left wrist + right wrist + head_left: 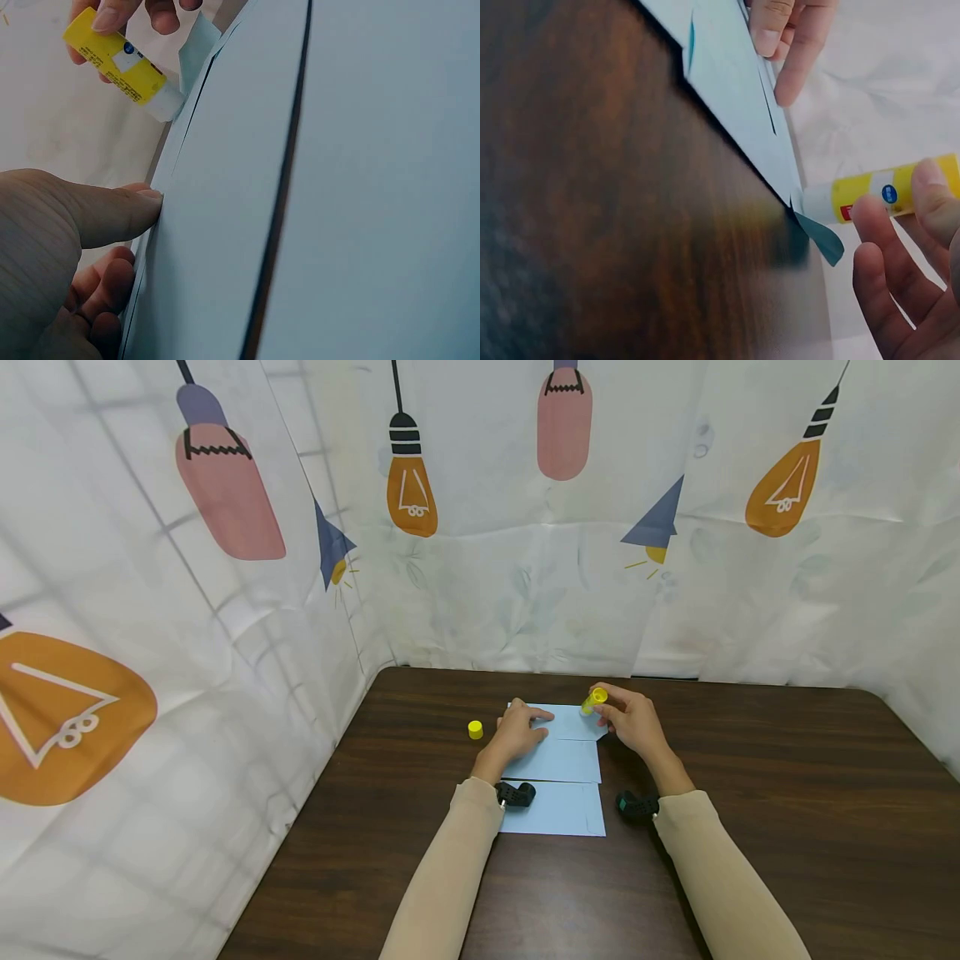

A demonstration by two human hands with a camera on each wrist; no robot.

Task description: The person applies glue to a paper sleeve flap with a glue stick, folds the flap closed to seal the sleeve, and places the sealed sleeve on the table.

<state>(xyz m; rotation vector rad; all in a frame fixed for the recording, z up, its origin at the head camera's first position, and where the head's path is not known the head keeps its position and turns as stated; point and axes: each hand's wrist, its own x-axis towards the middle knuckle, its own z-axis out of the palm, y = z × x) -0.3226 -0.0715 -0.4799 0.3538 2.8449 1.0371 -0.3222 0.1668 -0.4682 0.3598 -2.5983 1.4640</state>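
A yellow glue stick point(594, 700) is pinched in my right hand point(633, 718) between thumb and fingers. Its white end point(819, 202) meets the far right corner of a folded light blue paper point(555, 760), beside a small flap point(823, 238) that sticks out there. My left hand point(517, 732) rests on the far left part of the same paper; in the left wrist view its thumb point(124, 214) lies on the paper's edge. Nearer to me lies a second light blue sheet point(562, 810), partly behind the left wrist. The yellow cap point(476, 729) stands left of the left hand.
A dark brown wooden table point(787, 827) carries everything. White curtains point(487, 602) with a lamp print hang behind it and along its left side. A black wrist camera point(637, 804) sits at the right wrist, another point(517, 794) at the left.
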